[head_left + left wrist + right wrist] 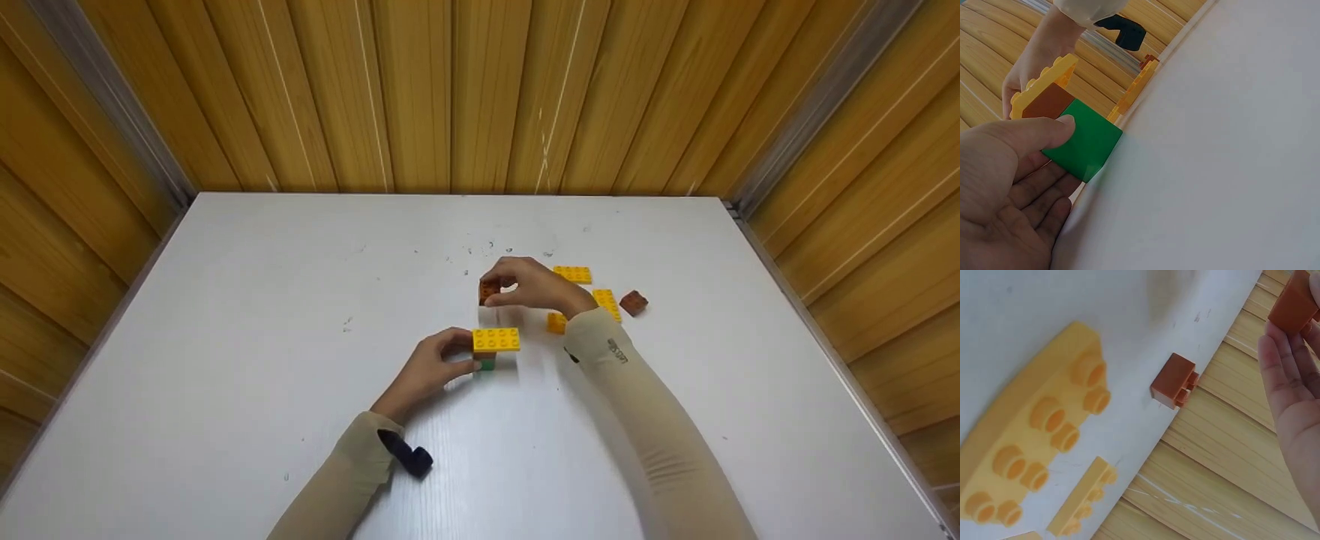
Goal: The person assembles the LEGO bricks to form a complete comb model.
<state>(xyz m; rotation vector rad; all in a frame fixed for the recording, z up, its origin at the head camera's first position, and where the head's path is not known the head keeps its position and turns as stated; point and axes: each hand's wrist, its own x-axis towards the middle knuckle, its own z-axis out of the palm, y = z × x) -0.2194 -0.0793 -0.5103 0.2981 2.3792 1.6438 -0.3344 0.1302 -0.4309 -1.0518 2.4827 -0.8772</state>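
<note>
1. Gripping a small stack (491, 349) near the middle of the table (225, 315), between thumb and fingers of the left hand (431, 365), apparently to steady it
2. Topped with a yellow plate (496, 337), lying level, studs up, with long axis left to right and a clear overhang on the right; carried on a brown block (1047, 102) and, lowest, a green block (1086, 143)
3. Seen a little beyond, partly covered by the right sleeve (645, 405), a yellow piece (556, 323); hard to tell its direction
4. Pinching a brown brick (489, 291) in the fingers of the right hand (525, 283), beyond the stack, apparently off the table, studs seemingly upward; hard to tell any long axis
5. Judging by the pose, looks like adding a brick to the build; would call for lining up studs, then pressing down while bracing the overhang against tipping
6. Off to the right, lying near each other: a slanted yellow plate (607, 304), long axis roughly near to far, and a loose brown brick (634, 302), turned cornerwise
7. Farthest, lying flat: another yellow plate (572, 274), studs up, long axis left to right
</note>
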